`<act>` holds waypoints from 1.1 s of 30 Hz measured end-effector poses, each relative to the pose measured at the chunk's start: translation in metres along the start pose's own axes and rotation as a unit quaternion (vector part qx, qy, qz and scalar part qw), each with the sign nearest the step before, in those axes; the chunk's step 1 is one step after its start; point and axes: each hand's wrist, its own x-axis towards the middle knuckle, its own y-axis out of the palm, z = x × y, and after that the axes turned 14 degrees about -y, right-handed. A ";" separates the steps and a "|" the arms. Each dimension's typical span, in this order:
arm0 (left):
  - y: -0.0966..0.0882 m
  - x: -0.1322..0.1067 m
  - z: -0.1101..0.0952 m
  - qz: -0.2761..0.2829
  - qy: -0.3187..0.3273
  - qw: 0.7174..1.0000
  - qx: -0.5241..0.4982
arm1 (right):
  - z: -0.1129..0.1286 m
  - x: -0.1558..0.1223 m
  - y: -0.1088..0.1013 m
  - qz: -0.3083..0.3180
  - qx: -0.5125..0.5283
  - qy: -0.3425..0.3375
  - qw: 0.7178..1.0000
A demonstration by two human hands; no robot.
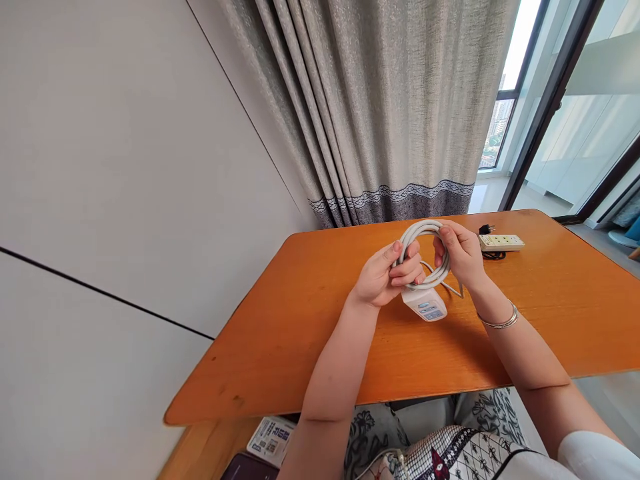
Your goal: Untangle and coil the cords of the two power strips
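A white power cord (416,231), wound into a round coil of several loops, is held up above the orange-brown table. My left hand (387,272) is closed round the coil's left side, thumb on top. On the opposite side my right hand (461,252) pinches the loops between thumb and fingers. Just below the coil is a white power strip (425,305) with a printed label on its end; most of its body is hidden behind the coil and my left hand. A loose length of cord trails to the right under the coil.
On the table (300,320), beyond my right hand, lies a cream power strip (503,243) with a black plug (486,229) and dark cord. A grey curtain (400,120) hangs behind the far edge. A white wall panel (125,167) borders the left. A printed box (271,440) sits below the near edge.
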 end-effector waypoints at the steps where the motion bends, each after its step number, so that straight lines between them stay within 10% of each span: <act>1: 0.001 0.000 0.000 -0.004 -0.001 1.000 -0.004 | 0.000 0.000 0.000 0.001 -0.002 0.001 1.000; 25: 0.012 0.004 0.002 -0.091 -0.018 0.996 -0.006 | -0.002 -0.004 0.002 -0.039 -0.044 0.007 0.998; 33: 0.009 0.002 -0.001 -0.109 0.015 0.994 -0.013 | 0.002 0.007 -0.006 0.069 0.097 0.157 0.980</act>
